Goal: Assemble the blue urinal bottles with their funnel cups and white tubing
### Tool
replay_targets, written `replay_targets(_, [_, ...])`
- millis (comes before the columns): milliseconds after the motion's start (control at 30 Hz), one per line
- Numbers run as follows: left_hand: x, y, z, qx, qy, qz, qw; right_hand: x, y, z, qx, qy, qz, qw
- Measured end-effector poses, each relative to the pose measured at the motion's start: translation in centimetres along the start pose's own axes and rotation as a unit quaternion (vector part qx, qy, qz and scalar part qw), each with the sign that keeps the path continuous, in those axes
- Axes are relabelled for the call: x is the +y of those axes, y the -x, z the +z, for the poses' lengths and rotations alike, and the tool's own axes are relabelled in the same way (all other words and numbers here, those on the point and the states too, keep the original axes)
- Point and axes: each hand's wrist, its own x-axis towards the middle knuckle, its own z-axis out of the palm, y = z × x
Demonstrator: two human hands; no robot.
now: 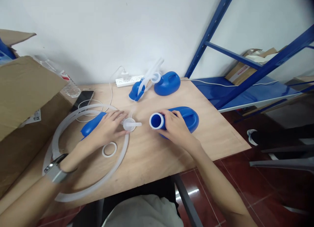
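On the wooden table, my right hand (177, 125) is wrapped around the neck of a blue urinal bottle (191, 117), which lies with its open white-rimmed mouth toward my left. My left hand (110, 126) has its thumb and fingertips closed about a translucent white cap (129, 124) with a short spout. A coiled clear hose (124, 151) runs around and beneath my left hand and wrist. Partly hidden by that hand is a blue plastic piece (94, 125). A loose white ring (109, 149) lies flat just below the left palm.
At the back stand another blue bottle (169, 84) with tubing, a blue funnel-like piece (136, 91) and a white power strip (131, 80). A cardboard box (29, 96), water bottle (70, 86) and phone (83, 98) are at left. Blue shelving (220, 89) stands right.
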Motion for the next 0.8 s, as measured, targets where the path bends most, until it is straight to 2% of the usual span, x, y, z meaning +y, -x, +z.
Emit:
replay_targets(100, [-1.8,-0.6,1.4,-0.042,-0.018,0.016,0.999,0.0,-1.0,-0.8,-0.047,0.031,-0.028,0.998])
replay_targets(200, [-1.2,-0.8,1.6,-0.049,0.036,0.027,0.998,0.6,-1.7,-2.3,-0.101,0.028,-0.069,0.992])
replay_targets(300, [0.3,-1.2,0.8,-0.017,0.093,0.029,0.995,2.0,-1.8,-3.9,-0.12,-0.003,-0.082,0.989])
replay_targets(433, [1.7,-2.3,-0.4,0.052,0.093,0.073,0.992,3.9,-1.4,-5.1,-0.118,-0.014,-0.042,0.992])
replay_targets(533, [2.0,-3.4,-1.0,0.088,0.036,0.147,0.985,4.5,-1.1,-5.0,-0.126,-0.037,-0.013,0.991])
replay_targets(667, [2.6,-4.4,-1.4,0.138,-0.099,0.234,0.957,4.3,-1.1,-4.3,-0.113,-0.029,-0.009,0.993])
replay_targets(800, [4.2,-4.3,-1.8,0.135,-0.2,0.277,0.93,4.0,-1.3,-3.9,-0.103,-0.018,-0.031,0.994])
